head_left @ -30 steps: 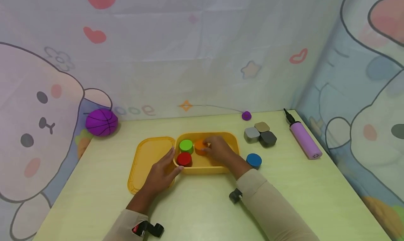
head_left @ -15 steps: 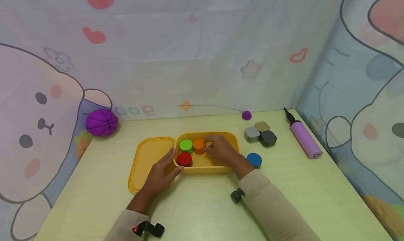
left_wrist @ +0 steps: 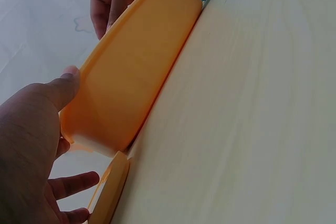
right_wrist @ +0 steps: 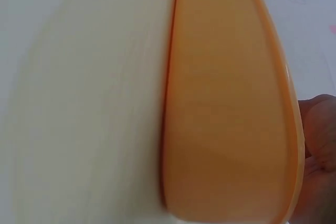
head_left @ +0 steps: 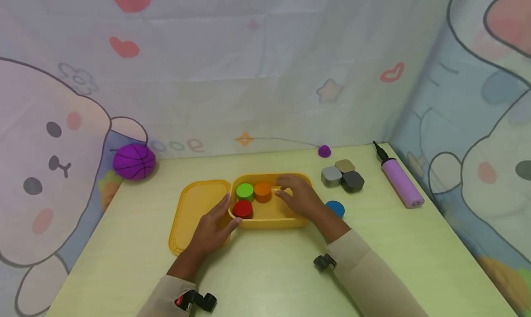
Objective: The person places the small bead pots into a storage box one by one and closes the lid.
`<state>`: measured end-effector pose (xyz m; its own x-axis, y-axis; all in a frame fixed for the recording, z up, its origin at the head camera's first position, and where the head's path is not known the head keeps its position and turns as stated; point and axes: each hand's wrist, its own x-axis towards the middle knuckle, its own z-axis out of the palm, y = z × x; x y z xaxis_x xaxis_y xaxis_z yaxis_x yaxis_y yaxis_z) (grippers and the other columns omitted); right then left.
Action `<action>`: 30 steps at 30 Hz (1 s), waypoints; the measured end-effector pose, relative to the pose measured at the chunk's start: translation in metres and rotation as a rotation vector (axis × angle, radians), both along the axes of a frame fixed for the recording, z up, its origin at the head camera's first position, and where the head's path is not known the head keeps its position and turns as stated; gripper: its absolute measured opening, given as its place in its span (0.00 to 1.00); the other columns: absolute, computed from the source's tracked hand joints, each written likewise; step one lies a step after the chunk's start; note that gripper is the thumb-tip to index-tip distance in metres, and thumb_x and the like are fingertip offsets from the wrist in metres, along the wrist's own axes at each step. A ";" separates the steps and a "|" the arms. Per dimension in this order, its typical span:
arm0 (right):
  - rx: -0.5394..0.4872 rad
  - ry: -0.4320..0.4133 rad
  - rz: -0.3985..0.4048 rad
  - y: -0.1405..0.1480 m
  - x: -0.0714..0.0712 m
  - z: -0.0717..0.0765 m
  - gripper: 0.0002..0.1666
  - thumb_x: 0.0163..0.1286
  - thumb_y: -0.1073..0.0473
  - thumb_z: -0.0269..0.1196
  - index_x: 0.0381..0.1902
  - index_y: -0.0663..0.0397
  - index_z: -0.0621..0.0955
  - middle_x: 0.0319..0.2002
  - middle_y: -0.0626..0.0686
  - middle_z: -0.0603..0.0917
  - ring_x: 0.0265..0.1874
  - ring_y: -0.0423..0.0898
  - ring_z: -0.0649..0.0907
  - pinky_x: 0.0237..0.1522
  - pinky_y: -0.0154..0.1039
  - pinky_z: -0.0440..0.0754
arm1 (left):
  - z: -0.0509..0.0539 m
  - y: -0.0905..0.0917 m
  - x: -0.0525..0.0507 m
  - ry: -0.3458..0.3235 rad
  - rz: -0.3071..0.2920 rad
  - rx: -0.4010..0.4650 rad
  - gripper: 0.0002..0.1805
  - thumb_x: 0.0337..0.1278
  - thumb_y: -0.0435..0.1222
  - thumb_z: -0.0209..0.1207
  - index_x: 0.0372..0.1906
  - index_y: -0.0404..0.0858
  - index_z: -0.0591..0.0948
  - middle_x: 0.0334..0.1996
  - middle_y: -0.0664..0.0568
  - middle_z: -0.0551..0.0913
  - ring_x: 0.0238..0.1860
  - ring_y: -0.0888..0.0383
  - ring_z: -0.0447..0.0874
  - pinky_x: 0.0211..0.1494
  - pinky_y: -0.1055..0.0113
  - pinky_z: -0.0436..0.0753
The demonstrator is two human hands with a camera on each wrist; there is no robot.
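A yellow box (head_left: pixel 274 224) stands on the table with a green round block (head_left: pixel 244 191), a red round block (head_left: pixel 243 209) and an orange round block (head_left: pixel 262 192) in its left half. My left hand (head_left: pixel 211 229) rests against the box's left end, fingers fairly straight. In the left wrist view its thumb (left_wrist: pixel 65 85) touches the box rim. Over the right half of the box, my right hand (head_left: pixel 300 197) has fingers and thumb spread, just right of the orange block, with nothing visible between them. A blue round block (head_left: pixel 335 208) lies right of the box, partly behind the right forearm.
A yellow lid (head_left: pixel 195 211) lies left of the box, partly under the left hand. Grey, tan and black blocks (head_left: pixel 352 182) sit together at the right. Beyond are a purple pump (head_left: pixel 402 183), a small purple object (head_left: pixel 324 151) and a purple ball (head_left: pixel 134 162).
My right hand has let go of the orange block and moved right, its fingers spreading. The orange block shifted slightly left, nearer the green one. My left hand has stayed in place.
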<state>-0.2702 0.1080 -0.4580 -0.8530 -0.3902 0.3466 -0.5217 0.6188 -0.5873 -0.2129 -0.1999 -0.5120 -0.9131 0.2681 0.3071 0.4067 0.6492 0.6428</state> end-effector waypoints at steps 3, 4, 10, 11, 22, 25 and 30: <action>-0.003 0.072 -0.023 0.009 0.002 -0.002 0.19 0.76 0.61 0.71 0.60 0.65 0.88 0.67 0.63 0.87 0.65 0.63 0.87 0.73 0.61 0.82 | -0.001 -0.001 -0.001 0.002 -0.002 0.003 0.44 0.75 0.49 0.68 0.85 0.35 0.64 0.86 0.46 0.64 0.85 0.44 0.64 0.86 0.44 0.66; -0.012 0.098 -0.029 0.013 0.003 -0.002 0.18 0.75 0.61 0.72 0.58 0.65 0.89 0.66 0.63 0.87 0.67 0.64 0.86 0.73 0.61 0.82 | -0.001 -0.001 -0.001 0.002 -0.002 0.002 0.44 0.75 0.49 0.68 0.85 0.35 0.64 0.86 0.46 0.64 0.85 0.44 0.64 0.86 0.44 0.66; -0.065 0.172 -0.038 0.037 0.008 -0.005 0.16 0.72 0.64 0.74 0.55 0.66 0.90 0.63 0.64 0.88 0.67 0.65 0.85 0.72 0.63 0.82 | -0.001 -0.002 -0.002 -0.008 -0.007 0.002 0.45 0.75 0.50 0.68 0.85 0.36 0.64 0.86 0.47 0.64 0.85 0.44 0.64 0.86 0.44 0.65; -0.064 0.171 -0.037 0.041 0.010 -0.005 0.16 0.72 0.64 0.74 0.55 0.66 0.90 0.64 0.64 0.88 0.67 0.66 0.84 0.73 0.64 0.81 | -0.001 -0.002 -0.002 -0.002 -0.006 -0.001 0.45 0.75 0.49 0.68 0.85 0.36 0.64 0.86 0.47 0.64 0.85 0.44 0.64 0.86 0.44 0.66; -0.112 0.098 0.008 0.078 0.021 -0.006 0.19 0.70 0.62 0.76 0.57 0.64 0.89 0.67 0.64 0.86 0.69 0.68 0.82 0.74 0.70 0.78 | 0.000 0.000 0.001 -0.014 -0.010 0.011 0.45 0.74 0.48 0.69 0.85 0.36 0.64 0.86 0.46 0.63 0.85 0.44 0.64 0.86 0.44 0.65; -0.136 0.080 0.011 0.087 0.023 -0.006 0.20 0.70 0.62 0.76 0.58 0.61 0.89 0.68 0.63 0.85 0.70 0.67 0.81 0.75 0.70 0.76 | 0.001 0.001 0.001 -0.017 -0.004 0.002 0.45 0.75 0.49 0.68 0.85 0.36 0.64 0.86 0.47 0.63 0.86 0.44 0.64 0.86 0.44 0.65; -0.155 0.050 0.023 0.102 0.026 -0.011 0.20 0.71 0.62 0.76 0.59 0.60 0.89 0.67 0.61 0.86 0.71 0.65 0.82 0.73 0.70 0.78 | 0.001 0.001 0.002 -0.014 0.000 -0.008 0.44 0.75 0.48 0.69 0.85 0.36 0.64 0.86 0.47 0.63 0.86 0.45 0.63 0.86 0.44 0.65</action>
<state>-0.2442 0.2098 -0.4695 -0.8246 -0.3482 0.4458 -0.5657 0.5103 -0.6478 -0.2113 -0.1993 -0.5111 -0.9174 0.2703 0.2921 0.3976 0.6545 0.6431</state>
